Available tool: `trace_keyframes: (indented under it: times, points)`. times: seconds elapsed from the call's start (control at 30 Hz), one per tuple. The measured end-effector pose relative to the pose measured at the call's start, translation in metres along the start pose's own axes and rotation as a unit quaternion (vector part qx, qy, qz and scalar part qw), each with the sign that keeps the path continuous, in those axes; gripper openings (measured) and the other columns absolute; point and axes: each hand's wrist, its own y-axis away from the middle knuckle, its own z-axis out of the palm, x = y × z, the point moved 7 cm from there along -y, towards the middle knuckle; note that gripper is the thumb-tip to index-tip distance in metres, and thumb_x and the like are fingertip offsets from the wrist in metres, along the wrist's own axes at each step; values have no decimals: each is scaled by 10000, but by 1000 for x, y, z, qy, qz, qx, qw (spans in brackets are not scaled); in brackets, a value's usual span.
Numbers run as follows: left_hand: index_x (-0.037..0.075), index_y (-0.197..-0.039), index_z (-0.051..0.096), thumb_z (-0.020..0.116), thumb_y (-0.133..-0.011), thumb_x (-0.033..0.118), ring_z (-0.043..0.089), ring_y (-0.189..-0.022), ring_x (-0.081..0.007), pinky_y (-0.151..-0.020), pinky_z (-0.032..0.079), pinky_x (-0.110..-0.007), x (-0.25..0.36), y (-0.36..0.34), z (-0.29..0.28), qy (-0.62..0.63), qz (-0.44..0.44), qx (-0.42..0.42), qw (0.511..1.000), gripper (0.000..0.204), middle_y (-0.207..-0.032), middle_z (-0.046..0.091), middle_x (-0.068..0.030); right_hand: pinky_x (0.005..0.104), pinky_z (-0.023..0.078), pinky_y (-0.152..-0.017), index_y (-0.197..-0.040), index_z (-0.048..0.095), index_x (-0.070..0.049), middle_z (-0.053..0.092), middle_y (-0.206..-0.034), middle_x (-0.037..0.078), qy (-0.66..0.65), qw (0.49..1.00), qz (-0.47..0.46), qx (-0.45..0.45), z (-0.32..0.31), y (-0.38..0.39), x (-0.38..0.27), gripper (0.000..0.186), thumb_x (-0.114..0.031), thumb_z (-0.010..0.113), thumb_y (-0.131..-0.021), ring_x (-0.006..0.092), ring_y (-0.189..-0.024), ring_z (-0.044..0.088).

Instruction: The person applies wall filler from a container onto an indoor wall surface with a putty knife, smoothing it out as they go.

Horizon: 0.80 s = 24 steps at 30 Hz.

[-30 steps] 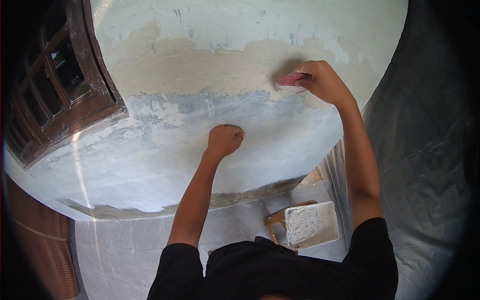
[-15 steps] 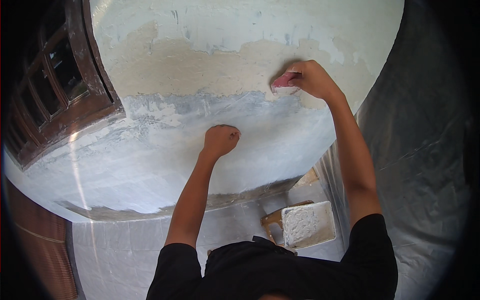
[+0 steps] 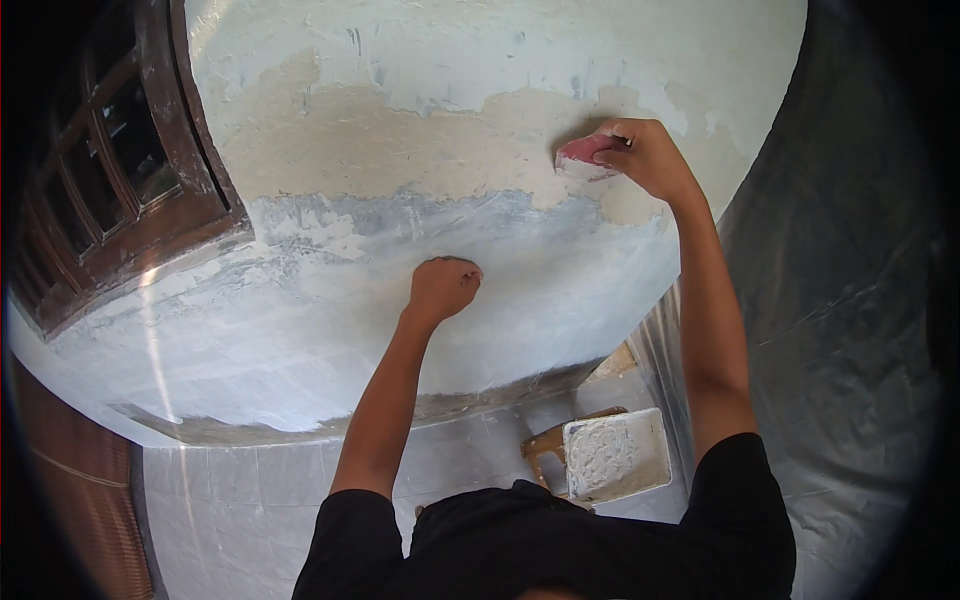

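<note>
My right hand [image 3: 640, 160] grips a pink putty spreader [image 3: 588, 152] smeared with white paste, held against the beige patch of the wall [image 3: 400, 140]. Below and to its left, my left hand [image 3: 445, 288] is closed in a fist at the grey-white lower part of the wall; whether anything is inside it I cannot make out. Pale white coating covers the wall above the beige band, and rough grey streaks run under that band.
A dark wooden window frame [image 3: 160, 210] borders the wall at upper left. A pale tray of white paste [image 3: 615, 450] rests on a brown stool [image 3: 548, 450] below. Grey plastic sheeting [image 3: 840, 330] lines the right side, and a reddish-brown ribbed panel [image 3: 95, 520] lies at lower left.
My right hand with the spreader shifted a little left along the wall, then back right. My left hand has moved slightly left and down since a second ago, still closed.
</note>
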Motion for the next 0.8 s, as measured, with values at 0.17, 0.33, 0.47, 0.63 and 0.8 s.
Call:
trace_keyframes:
  times: [0.17, 0.33, 0.47, 0.63, 0.8]
  points:
    - [180, -843, 729, 562, -826, 196, 678, -707, -157, -663, 515, -301, 2, 0, -2, -6, 4, 0, 1000, 168, -710, 701, 37, 319, 520, -734, -943, 674, 27, 693, -866, 148, 99, 993, 6, -69, 21, -1, -7, 203, 21, 676, -740, 241, -801, 670]
    - [182, -838, 731, 563, -827, 204, 676, -712, -157, -663, 516, -304, 0, 0, 0, 0, 7, 7, 1000, 169, -723, 701, 42, 305, 512, -723, -952, 668, 36, 683, -852, 135, 62, 998, -11, 5, 1, 1, -7, 201, 32, 669, -751, 199, -766, 643]
    - [180, -833, 730, 563, -834, 210, 675, -708, -159, -662, 514, -304, 0, 1, -1, -7, -2, 3, 1000, 169, -724, 700, 39, 310, 507, -711, -947, 678, 27, 690, -833, 137, 15, 1000, 15, 19, -1, 17, -8, 192, 12, 660, -757, 212, -740, 644]
    - [175, -825, 729, 566, -830, 208, 673, -699, -162, -661, 513, -302, 2, 0, -1, 5, 8, 9, 1000, 165, -710, 696, 37, 291, 501, -694, -963, 684, 21, 673, -795, 111, -32, 996, 86, 12, 7, 22, 38, 204, -6, 668, -761, 160, -722, 620]
    - [175, -828, 728, 565, -834, 212, 673, -706, -163, -662, 512, -304, 2, 1, -2, -1, 0, 9, 1000, 168, -714, 697, 36, 278, 487, -671, -959, 685, 24, 662, -770, 93, -94, 986, 134, 33, -10, 33, 49, 206, -12, 675, -757, 135, -722, 602]
